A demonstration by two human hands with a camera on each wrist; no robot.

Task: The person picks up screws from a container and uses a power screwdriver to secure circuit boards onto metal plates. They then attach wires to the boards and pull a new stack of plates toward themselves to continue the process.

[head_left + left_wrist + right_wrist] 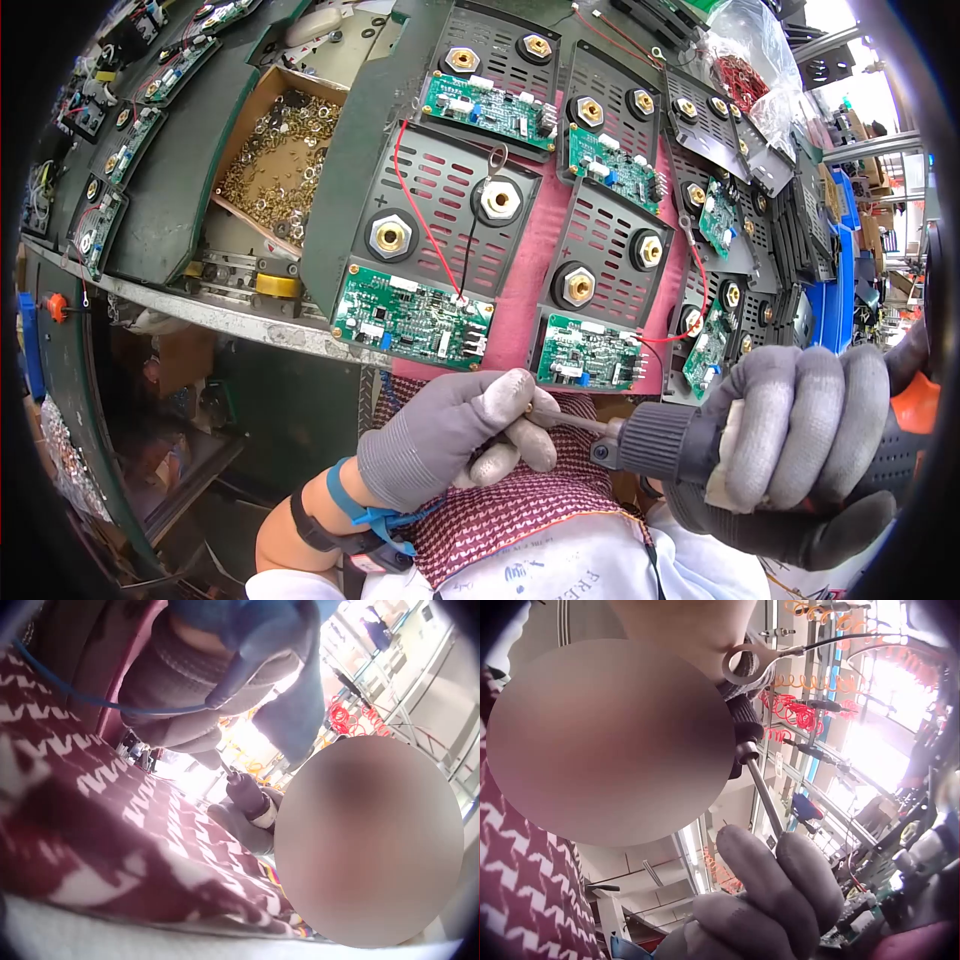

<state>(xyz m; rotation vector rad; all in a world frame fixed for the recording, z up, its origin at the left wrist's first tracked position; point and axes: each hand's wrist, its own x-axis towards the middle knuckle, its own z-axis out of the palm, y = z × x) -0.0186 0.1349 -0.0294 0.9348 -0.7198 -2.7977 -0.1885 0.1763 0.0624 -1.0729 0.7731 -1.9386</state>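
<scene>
My left hand (465, 430), in a grey glove, pinches with thumb and forefinger around the tip of a slim metal bit (575, 420), where a brass-coloured speck shows; I cannot tell what it is. My right hand (800, 430), gloved too and at three o'clock from the left, is wrapped around a power driver (655, 440) with a black ribbed collar, its bit pointing to nine o'clock. The hands are apart, with the bit spanning the gap between them. At eight o'clock from my left hand, a blue strap (345, 488) circles my wrist; at five o'clock lies my checked apron (480, 530).

Just beyond my left fingers, at eleven o'clock, a green circuit board (415, 315) sits at the near end of a slotted plate (440, 165), a red wire (420, 210) and a black wire (470, 250) rising from it. At two o'clock, a second board (590, 353) sits at the near end of another plate (610, 235). Pink matting (520, 260) shows between them. Farther out at eleven, a cardboard box (252, 222) holds brass-coloured hardware (275, 160); at one o'clock is a clear bag (775, 60).
</scene>
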